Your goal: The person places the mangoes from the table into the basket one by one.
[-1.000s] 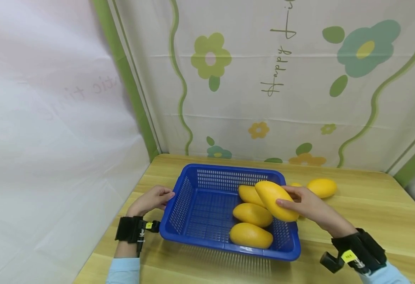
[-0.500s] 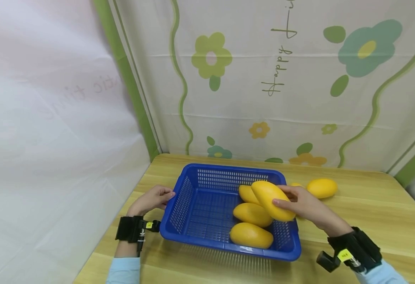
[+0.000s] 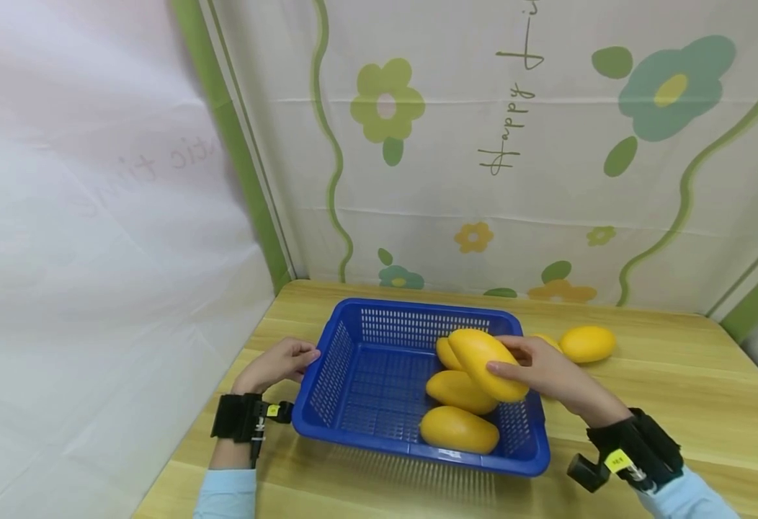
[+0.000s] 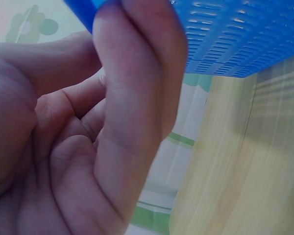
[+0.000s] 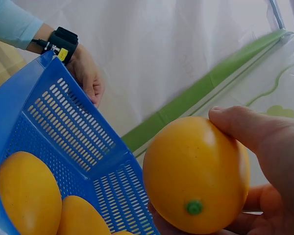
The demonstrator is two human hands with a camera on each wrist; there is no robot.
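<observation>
Over the table (image 3: 664, 411), the right hand (image 3: 550, 375) grips a mango (image 3: 483, 364) (left hand (image 3: 275, 366) pinches the basket (image 3: 379, 447)), best lowered gently.

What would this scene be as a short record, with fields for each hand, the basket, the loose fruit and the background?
Left hand: the left hand holds the left rim of the blue basket
Right hand: the right hand grips a yellow mango over the basket's right side
Basket contents: three mangoes visible, in a row along the right side
Loose fruit: at least two mangoes on the wooden table, one partly hidden
Background: white cloth printed with flowers
</observation>
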